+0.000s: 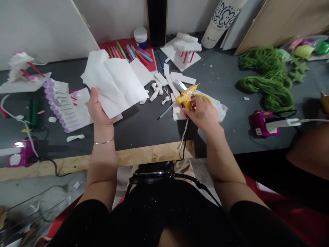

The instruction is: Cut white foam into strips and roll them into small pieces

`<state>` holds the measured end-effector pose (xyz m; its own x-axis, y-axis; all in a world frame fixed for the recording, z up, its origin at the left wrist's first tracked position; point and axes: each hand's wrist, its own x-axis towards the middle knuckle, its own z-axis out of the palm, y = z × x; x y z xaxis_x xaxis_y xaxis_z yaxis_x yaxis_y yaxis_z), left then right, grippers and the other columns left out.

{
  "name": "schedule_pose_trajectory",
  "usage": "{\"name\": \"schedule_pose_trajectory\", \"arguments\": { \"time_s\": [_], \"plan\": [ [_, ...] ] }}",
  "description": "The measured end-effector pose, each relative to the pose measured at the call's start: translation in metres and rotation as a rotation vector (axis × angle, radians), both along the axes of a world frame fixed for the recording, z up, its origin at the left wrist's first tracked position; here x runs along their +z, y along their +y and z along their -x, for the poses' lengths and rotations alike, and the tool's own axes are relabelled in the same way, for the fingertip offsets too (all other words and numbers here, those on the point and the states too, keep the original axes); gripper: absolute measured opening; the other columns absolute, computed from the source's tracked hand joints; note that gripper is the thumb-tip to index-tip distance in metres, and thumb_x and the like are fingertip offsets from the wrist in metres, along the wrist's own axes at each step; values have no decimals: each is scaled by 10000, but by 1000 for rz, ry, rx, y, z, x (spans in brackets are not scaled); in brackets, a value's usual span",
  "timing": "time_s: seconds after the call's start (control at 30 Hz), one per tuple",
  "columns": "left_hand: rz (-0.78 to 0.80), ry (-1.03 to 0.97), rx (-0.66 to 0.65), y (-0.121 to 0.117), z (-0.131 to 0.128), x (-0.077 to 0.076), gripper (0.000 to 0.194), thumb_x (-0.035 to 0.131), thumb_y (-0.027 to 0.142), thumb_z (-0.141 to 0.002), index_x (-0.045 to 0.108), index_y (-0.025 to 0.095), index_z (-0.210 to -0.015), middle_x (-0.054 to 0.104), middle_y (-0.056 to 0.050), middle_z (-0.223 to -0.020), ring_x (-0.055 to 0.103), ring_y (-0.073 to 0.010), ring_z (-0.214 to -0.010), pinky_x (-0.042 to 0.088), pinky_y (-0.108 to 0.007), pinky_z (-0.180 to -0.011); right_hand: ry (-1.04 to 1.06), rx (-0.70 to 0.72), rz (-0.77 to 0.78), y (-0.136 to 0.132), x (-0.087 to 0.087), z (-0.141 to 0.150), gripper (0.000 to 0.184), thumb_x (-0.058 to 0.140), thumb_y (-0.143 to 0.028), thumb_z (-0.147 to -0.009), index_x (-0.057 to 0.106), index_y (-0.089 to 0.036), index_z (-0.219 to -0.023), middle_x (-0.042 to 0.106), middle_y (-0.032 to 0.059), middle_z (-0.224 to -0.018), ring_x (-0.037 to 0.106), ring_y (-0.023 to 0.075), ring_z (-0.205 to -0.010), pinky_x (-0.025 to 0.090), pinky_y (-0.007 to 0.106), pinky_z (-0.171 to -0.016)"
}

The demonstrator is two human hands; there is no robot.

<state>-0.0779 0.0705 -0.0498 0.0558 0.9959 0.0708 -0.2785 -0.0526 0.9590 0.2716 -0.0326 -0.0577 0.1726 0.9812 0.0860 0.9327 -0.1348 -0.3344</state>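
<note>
My left hand [99, 111] is closed on a crumpled white paper sheet [120, 85], raised above the dark table; its fingers are mostly hidden behind the sheet. My right hand [204, 113] is wrapped round a yellow glue gun [189, 93], whose nozzle points up and to the right. A cord trails from the gun over the table's front edge. Between the hands lie small white rolled pieces [156, 90], white strips [169, 79] and a thin pen-like stick [165, 112]. White scraps [218, 108] lie beyond and under my right hand.
A white model with purple round ends [61, 106] stands left; another with red sticks [186, 48] stands at the back. Markers [133, 51], a jar [141, 37] and a tall bottle [219, 24] line the rear. Green yarn [267, 79] and a purple power adapter [264, 123] lie right, near another person's arm.
</note>
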Motion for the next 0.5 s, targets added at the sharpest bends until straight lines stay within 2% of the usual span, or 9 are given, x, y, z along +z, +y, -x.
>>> {"name": "schedule_pose_trajectory", "arguments": {
  "time_s": [0.23,0.4,0.5],
  "plan": [
    [-14,91,3,1,1,-1,644,594,734,-857,595,389,-1401,538,254,-1571,187,-220,-1681,276,-468,-1392,10,-73,31,7,-7,4,252,691,-352,-880,587,-198,-1050,717,131,-943,644,269,-839,468,392,-709],
    [-1,31,22,0,-1,0,580,651,679,-831,637,418,-1349,618,271,-1483,228,-203,-1669,267,-462,-1401,-56,-138,2,8,-16,6,233,667,-384,-888,594,-195,-1003,713,144,-907,643,282,-821,456,398,-686],
    [-1,42,32,-1,-2,1,581,662,706,-811,653,418,-1316,618,266,-1489,259,-212,-1658,280,-470,-1395,-43,-128,-84,7,-20,6,202,661,-376,-881,594,-212,-980,714,134,-904,643,287,-860,471,401,-707]
  ]
}}
